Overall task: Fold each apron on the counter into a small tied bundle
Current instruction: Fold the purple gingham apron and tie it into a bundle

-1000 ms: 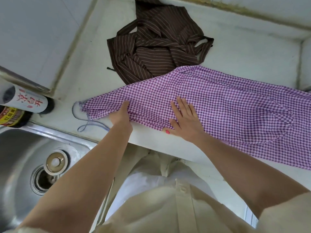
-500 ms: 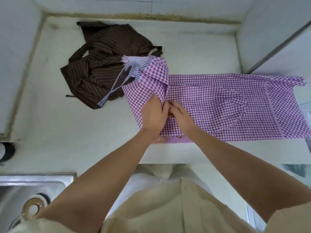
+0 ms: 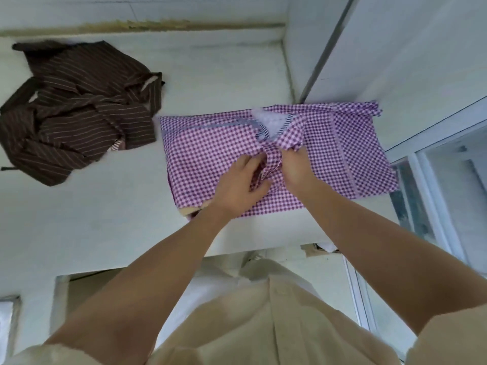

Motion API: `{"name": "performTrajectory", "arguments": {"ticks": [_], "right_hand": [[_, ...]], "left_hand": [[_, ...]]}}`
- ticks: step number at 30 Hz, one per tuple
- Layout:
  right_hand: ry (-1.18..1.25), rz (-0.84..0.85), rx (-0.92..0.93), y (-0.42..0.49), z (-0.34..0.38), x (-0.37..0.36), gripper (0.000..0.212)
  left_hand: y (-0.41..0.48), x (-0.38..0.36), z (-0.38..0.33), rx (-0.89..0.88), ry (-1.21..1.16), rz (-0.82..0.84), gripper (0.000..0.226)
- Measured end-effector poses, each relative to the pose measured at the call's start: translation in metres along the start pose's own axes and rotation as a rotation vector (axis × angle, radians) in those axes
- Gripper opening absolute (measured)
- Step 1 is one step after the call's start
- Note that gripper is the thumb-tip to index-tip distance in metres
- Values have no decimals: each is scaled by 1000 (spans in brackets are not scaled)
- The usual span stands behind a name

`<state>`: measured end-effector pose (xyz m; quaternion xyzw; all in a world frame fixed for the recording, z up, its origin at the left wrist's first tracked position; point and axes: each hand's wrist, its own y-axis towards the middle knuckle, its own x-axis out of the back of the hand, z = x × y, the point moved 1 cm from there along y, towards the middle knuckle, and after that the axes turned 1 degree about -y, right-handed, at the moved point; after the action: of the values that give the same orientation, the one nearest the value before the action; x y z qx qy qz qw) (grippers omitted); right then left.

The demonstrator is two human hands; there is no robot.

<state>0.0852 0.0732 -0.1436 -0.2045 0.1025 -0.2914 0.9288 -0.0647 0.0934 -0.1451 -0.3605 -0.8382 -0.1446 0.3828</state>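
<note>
Two aprons lay on the counter [image 3: 92, 219], by my count. The purple gingham apron [image 3: 210, 154] sat under both hands, its long axis running left to right. The brown striped apron [image 3: 73, 114] lay crumpled well left of the left hand [image 3: 237, 187]. That hand pinched a raised fold, and the blurred right hand [image 3: 296, 168] seemingly gripped it too.

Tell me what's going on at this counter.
A person is folding the purple checked apron on the white counter. It is partly folded, with one end doubled over the rest. The left hand and right hand meet at its middle, each gripping a bunched ridge of the fabric. It is not yet a tied bundle. The brown striped apron lies crumpled to the left, with no hand on it.
</note>
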Motion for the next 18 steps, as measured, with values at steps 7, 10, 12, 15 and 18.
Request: {"name": "performTrajectory", "arguments": {"ticks": [7,10,12,15,18], "right_hand": [[57,-109,-222,14,-7,80,57],[61,-101,-275,10,-16,89,53],[75,-101,-288,10,-19,89,49],[66,-126,-306,10,-20,87,48],[54,-148,-336,9,-19,79,47]], "left_hand": [[-2,-1,18,462,297,-507,29],[-12,5,32,861,230,-512,52],[-19,9,42,1030,133,-469,71],[-27,11,57,1078,-71,-378,74],[-34,17,65,1032,-121,-340,53]]}}
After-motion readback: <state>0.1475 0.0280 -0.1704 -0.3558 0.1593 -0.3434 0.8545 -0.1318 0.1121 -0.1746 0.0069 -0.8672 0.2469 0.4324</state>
